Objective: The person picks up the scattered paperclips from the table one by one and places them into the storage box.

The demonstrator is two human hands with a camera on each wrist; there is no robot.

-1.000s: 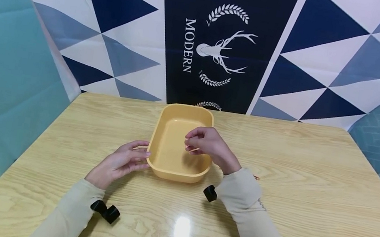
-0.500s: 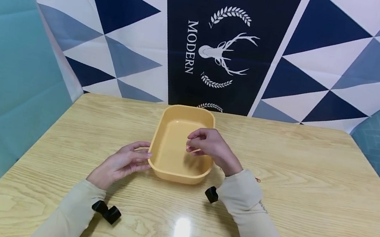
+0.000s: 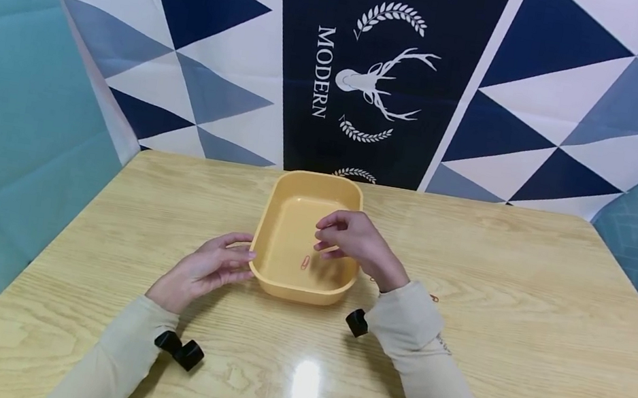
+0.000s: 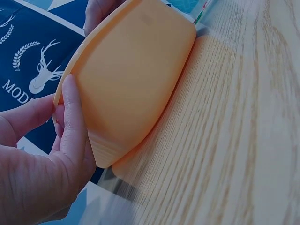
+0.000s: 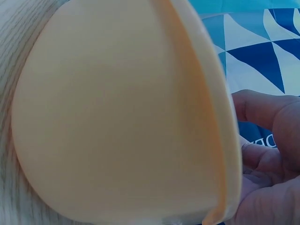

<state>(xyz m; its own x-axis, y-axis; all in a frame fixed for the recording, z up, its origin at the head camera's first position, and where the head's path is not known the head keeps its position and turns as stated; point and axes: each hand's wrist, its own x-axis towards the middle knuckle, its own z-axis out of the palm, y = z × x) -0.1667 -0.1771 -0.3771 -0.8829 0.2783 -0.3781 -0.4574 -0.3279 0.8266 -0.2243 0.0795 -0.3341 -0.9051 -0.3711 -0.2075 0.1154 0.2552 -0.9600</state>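
Note:
A yellow plastic basin (image 3: 287, 235) stands on the table. My left hand (image 3: 209, 270) holds its near-left rim; in the left wrist view, fingers (image 4: 74, 117) lie along the outer wall and another fingertip meets the rim. A red paper clip (image 3: 305, 262) lies on the basin floor. Just above and right of it hovers my right hand (image 3: 353, 238), with loosely bent fingers and nothing visible between them. In the right wrist view the basin wall (image 5: 112, 108) hides part of that hand (image 5: 272, 154).
Another small red clip (image 3: 434, 298) lies on the wooden table (image 3: 521, 339) right of the right sleeve (image 3: 407, 315). A bit of a further one (image 3: 372, 279) shows by the right wrist. Behind the table hangs a patterned cloth (image 3: 373, 83).
The red paper clip that was between the right fingertips now lies on the basin floor. The right hand has stayed over the basin; the left hand keeps its place at the rim.

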